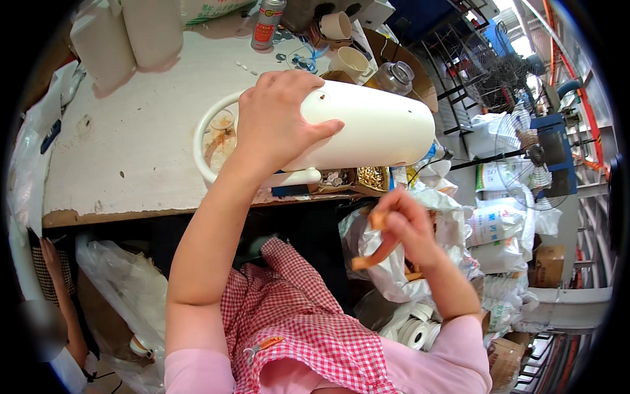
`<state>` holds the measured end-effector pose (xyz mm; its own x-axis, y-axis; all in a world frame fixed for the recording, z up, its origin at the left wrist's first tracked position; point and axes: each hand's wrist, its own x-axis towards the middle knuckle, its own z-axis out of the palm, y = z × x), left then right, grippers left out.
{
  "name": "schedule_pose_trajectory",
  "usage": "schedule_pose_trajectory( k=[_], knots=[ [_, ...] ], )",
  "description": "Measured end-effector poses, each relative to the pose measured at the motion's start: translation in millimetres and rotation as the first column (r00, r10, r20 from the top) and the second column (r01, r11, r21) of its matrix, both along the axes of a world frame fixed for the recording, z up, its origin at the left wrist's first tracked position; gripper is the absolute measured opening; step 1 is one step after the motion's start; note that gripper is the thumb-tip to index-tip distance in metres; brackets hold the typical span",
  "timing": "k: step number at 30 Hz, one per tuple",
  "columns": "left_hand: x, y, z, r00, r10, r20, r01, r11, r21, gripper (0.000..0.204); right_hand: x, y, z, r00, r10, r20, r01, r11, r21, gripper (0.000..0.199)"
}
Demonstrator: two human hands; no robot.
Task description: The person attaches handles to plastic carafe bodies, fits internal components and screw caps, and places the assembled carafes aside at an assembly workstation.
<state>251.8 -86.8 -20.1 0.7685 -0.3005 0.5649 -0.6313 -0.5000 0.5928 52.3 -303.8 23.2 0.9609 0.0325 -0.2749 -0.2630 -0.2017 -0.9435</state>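
Observation:
A white, smooth cylindrical vessel [374,125] lies on its side across the bench edge. A white hooped tube [199,146], like a handle, curves out from its left end. My left hand [275,115] is closed over the vessel near that end, thumb on the body and fingers over the far side. To the right and lower, my right hand [403,226] is off the vessel, in front of the bench and blurred by motion. Its thumb and forefinger are apart, with orange-tan covers or pieces at their tips. Its other fingers are curled, and their inner side is hidden.
Small boxes of brass-coloured screws [372,177] and grey parts [333,177] stand under the vessel. A drink can [268,25], beige cups [350,62] and tall white containers [154,33] are farther back. Plastic bags [394,279] and white rolls [415,333] sit to my right.

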Motion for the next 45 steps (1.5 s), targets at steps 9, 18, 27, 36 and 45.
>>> schedule_pose_trajectory(
  k=[9, 18, 27, 36, 45],
  knots=[
    [1, 6, -7, 1.000, 0.008, 0.021, -0.007, 0.998, -0.058, 0.058, 171, 57, 115, 0.946, 0.321, -0.049, -0.259, 0.654, -0.711, 0.024],
    [0, 6, -11, 0.998, 0.056, -0.021, -0.057, 0.996, -0.067, 0.054, 209, 44, 82, 0.892, 0.433, -0.133, -0.410, 0.646, -0.644, 0.030],
    [-1, 7, -15, 0.996, 0.051, -0.067, -0.052, 0.999, -0.009, 0.058, 205, 36, 70, 0.905, 0.408, -0.122, -0.418, 0.794, -0.442, 0.028],
    [1, 7, -13, 0.996, 0.066, -0.055, -0.068, 0.997, -0.025, 0.058, 210, 63, 84, 0.797, 0.597, -0.093, -0.410, 0.421, -0.809, 0.023],
    [5, -1, -12, 0.999, -0.036, -0.002, 0.036, 0.991, -0.126, 0.055, 214, 62, 91, 0.655, 0.729, -0.197, -0.404, 0.118, -0.907, 0.028]
  ],
)
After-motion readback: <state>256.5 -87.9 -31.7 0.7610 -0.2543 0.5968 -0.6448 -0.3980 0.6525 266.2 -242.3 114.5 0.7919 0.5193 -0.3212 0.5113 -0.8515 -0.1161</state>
